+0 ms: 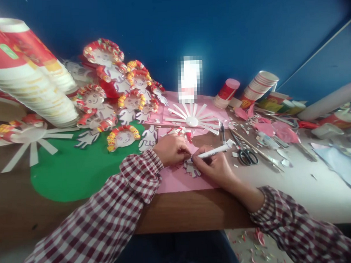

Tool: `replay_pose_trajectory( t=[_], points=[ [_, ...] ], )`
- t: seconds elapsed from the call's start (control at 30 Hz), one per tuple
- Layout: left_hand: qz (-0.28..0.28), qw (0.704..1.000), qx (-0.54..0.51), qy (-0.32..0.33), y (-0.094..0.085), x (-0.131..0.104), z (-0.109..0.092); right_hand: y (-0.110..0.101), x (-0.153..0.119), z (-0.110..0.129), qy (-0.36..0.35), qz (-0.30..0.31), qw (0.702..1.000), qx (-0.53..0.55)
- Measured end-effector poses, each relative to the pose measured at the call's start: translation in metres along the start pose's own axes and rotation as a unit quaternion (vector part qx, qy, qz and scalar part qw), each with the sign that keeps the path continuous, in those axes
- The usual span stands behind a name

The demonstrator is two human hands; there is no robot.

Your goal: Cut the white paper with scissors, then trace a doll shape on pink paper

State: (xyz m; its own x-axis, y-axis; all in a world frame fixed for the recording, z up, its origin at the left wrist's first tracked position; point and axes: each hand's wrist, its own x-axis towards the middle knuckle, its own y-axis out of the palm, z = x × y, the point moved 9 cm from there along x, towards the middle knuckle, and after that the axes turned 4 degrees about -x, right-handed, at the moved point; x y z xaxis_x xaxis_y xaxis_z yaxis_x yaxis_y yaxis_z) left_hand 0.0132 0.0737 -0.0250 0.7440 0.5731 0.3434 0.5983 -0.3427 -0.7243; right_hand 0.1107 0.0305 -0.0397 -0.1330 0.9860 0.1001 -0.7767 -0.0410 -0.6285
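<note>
My right hand [215,166] is closed around a white marker pen [213,151], its tip end pointing down to the left at a small white paper figure cutout [192,170]. Fingers bent together, my left hand [172,150] grips the upper part of that cutout, and its fingertips partly cover it. The cutout lies on a pink paper sheet [177,184] near the table's front edge. Just left of my left hand rests another white paper body cutout [148,138] with dark outlines. Beside it is a paper face with curled red and yellow hair [123,138].
Black-handled scissors [247,156], a dark pen [222,133] and a thin stick [255,148] lie to the right among scraps. A fringed white paper cup [192,121] sits behind my hands. Stacked cups [32,82] lean left above green paper [76,177]; finished paper dolls [104,57] stand behind.
</note>
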Motion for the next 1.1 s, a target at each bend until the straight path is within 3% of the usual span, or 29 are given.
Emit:
replay_pose_trajectory(
  t=[0.53,0.83,1.1],
  points=[
    [0.01,1.0,-0.009,-0.029,0.003,-0.001,0.008,0.0,0.002,0.01,-0.021,0.001,0.998,-0.051],
    [0.008,0.999,-0.007,-0.043,0.002,-0.001,0.007,0.003,0.002,0.01,-0.019,0.036,0.994,-0.098],
    [0.001,0.999,-0.019,-0.033,0.002,-0.001,0.006,0.004,0.002,0.014,-0.03,0.04,0.996,-0.072]
  ],
)
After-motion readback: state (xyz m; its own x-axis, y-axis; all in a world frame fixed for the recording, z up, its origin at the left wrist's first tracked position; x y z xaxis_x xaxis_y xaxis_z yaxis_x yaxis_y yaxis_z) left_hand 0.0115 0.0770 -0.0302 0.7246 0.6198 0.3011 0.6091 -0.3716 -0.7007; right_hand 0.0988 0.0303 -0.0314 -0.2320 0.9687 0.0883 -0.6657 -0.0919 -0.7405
